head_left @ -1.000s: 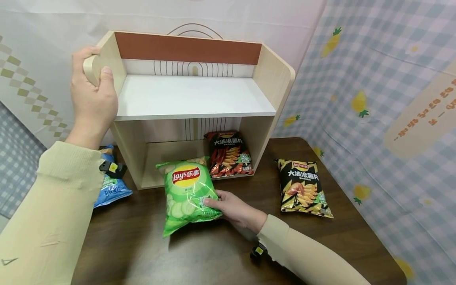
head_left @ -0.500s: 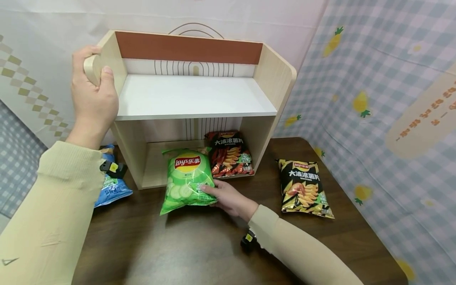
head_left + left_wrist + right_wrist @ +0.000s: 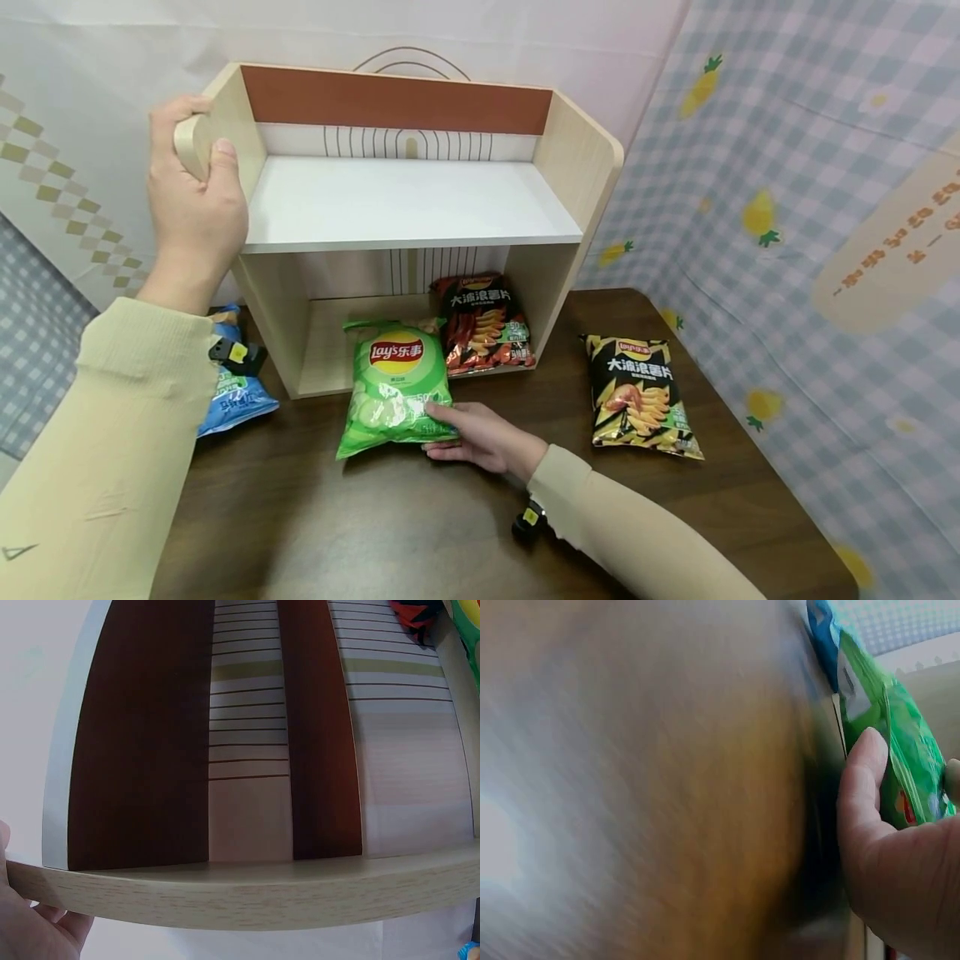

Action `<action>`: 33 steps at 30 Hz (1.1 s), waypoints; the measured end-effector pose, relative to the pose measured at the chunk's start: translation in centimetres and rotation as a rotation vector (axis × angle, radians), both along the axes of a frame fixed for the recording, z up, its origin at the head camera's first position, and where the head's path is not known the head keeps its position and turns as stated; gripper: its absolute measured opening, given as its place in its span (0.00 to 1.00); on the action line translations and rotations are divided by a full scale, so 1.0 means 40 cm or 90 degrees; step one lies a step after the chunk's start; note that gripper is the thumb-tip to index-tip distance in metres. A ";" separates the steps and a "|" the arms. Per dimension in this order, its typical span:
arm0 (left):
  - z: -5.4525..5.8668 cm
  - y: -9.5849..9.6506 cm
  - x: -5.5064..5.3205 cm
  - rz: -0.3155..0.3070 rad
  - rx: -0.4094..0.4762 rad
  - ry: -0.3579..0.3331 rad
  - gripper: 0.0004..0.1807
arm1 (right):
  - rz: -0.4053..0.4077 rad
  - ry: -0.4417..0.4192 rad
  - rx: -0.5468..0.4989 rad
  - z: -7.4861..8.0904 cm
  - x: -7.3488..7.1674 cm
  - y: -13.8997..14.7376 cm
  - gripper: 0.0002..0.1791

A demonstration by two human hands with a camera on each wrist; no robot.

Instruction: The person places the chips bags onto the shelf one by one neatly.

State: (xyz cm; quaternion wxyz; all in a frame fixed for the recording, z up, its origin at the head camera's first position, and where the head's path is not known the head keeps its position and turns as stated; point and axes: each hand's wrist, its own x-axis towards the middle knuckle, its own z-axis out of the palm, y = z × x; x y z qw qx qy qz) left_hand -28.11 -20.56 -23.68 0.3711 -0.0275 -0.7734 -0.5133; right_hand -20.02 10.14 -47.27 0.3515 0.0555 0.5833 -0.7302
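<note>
While left hand (image 3: 198, 187) grips pale wooden two-tier shelf (image 3: 412, 200), right hand (image 3: 487, 437) pinches glossy green plastic chip bag (image 3: 397, 379) by its four-o'clock corner, bulk toward fingers' ten o'clock.

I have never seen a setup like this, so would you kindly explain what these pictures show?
There is no machine here; a person works bare-handed. The wide picture is taken from the head, the two close ones from the left and right wrists. The left hand grips the side panel of a wooden shelf. The right hand holds a green chip bag before the lower compartment, where a red bag sits. On the dark table lie a blue bag and a black-and-yellow bag.
</note>
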 end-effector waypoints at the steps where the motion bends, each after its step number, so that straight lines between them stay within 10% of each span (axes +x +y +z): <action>1: -0.001 0.000 -0.001 -0.002 0.002 0.000 0.20 | 0.000 -0.013 -0.012 -0.002 0.006 0.000 0.34; 9: 0.000 -0.002 -0.005 -0.008 0.007 0.001 0.20 | -0.037 -0.046 -0.086 -0.013 0.019 -0.018 0.25; 22: -0.001 -0.002 -0.009 -0.017 0.016 -0.007 0.20 | -0.154 -0.026 -0.112 -0.009 -0.058 -0.058 0.25; 33: -0.001 0.000 -0.012 -0.027 0.030 0.005 0.20 | -0.274 -0.051 -0.165 -0.020 -0.047 -0.106 0.35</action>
